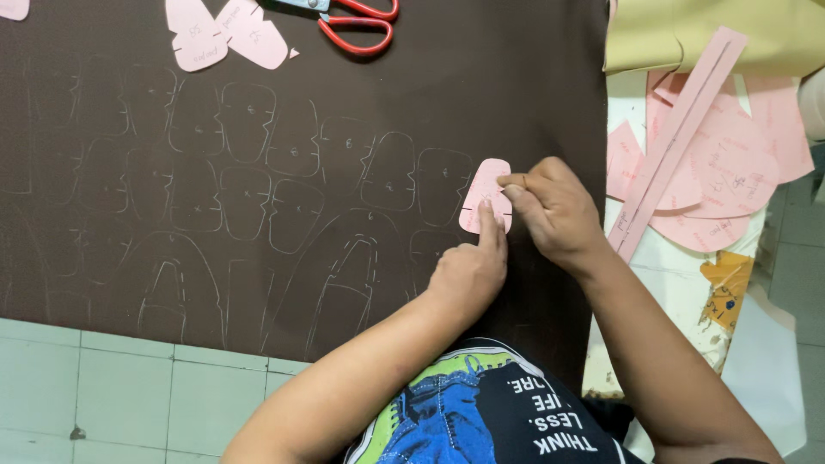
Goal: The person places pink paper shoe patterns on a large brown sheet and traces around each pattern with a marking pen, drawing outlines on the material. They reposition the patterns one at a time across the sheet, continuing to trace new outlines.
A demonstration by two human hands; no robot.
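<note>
Nearest the camera, pale square floor tiles [129, 387] with dark grout lines show at the lower left, below the edge of a large dark brown sheet [301, 86] that is spread flat and fills most of the view. The sheet is covered in faint traced outlines [249, 163]: rows of small rounded shapes higher up and larger arch-like shapes lower down.

Toward the sheet's right side lies a small pink pattern piece [481, 193]. The left hand [468, 271] is curled into a loose fist with its forefinger stretched out, the tip pressing down on the piece's lower part. The right hand [554, 210] sits at the piece's right edge with thumb and fingers pinched together; whatever they pinch is too small to make out.

Right of the sheet, a white surface [679, 266] carries a heap of larger pink pattern pieces [739, 163] with a long pink strip [679, 137] lying slantwise across them, and an orange scrap [726, 283] nearer in. A yellowish sheet [653, 34] lies beyond them.

At the far edge of the brown sheet rest two more pink pieces [223, 34] and, just beside them, red-handled scissors [357, 21]
</note>
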